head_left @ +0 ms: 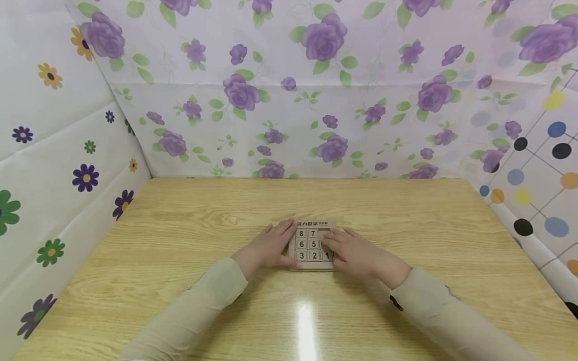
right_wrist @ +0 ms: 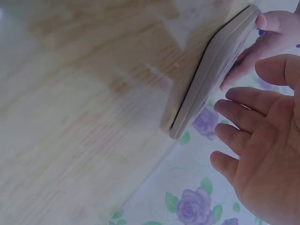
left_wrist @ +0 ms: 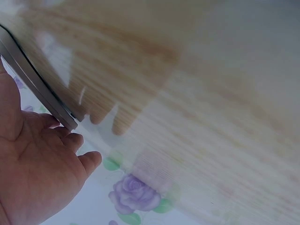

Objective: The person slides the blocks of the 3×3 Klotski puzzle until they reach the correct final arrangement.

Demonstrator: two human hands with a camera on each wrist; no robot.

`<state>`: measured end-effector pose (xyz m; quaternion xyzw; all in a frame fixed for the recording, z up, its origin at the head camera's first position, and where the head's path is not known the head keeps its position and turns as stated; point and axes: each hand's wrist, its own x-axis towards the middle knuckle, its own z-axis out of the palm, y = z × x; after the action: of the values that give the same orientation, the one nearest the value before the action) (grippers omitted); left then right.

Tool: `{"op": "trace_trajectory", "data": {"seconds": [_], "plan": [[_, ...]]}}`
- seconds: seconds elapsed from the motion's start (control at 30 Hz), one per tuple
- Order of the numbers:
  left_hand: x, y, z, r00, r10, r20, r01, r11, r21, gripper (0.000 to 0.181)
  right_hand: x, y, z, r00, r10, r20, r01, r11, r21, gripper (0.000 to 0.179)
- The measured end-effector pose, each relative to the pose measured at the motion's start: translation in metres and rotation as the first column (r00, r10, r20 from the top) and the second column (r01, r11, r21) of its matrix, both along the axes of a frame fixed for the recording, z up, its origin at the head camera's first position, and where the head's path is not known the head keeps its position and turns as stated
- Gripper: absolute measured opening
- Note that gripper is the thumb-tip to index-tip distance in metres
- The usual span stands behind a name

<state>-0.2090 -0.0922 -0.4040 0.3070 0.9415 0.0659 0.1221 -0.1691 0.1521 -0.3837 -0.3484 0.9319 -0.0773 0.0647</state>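
Note:
A square number slide puzzle (head_left: 313,267) lies flat on the wooden table, its near rim towards me. Its rows show 8 and 7, then 6 and 5, then 3, 2 and 1. A dark gap shows in the top right of the grid; the middle right spot is hidden under fingers. My left hand (head_left: 271,246) holds the puzzle's left side, fingers by the far corner and thumb at the near corner. From the right, my right hand (head_left: 358,252) reaches over the right column, fingertips at the tiles. In the right wrist view, its fingers (right_wrist: 243,117) are loosely extended beside the board.
The wooden table (head_left: 203,205) extends around the puzzle on all sides. A flowered cloth (head_left: 280,125) hangs behind its far edge. Patterned sheets also flank it, with daisies at left (head_left: 67,150) and dots at right (head_left: 537,170).

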Motion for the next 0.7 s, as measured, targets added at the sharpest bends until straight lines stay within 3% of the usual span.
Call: {"op": "trace_trajectory", "data": {"seconds": [0.7], "plan": [[-0.001, 0.0, -0.004, 1.0, 0.01, 0.014, -0.01, 1.0, 0.001, 0.107, -0.017, -0.017, -0.007, 0.997, -0.023, 0.08, 0.022, 1.0, 0.021, 0.055]]}}
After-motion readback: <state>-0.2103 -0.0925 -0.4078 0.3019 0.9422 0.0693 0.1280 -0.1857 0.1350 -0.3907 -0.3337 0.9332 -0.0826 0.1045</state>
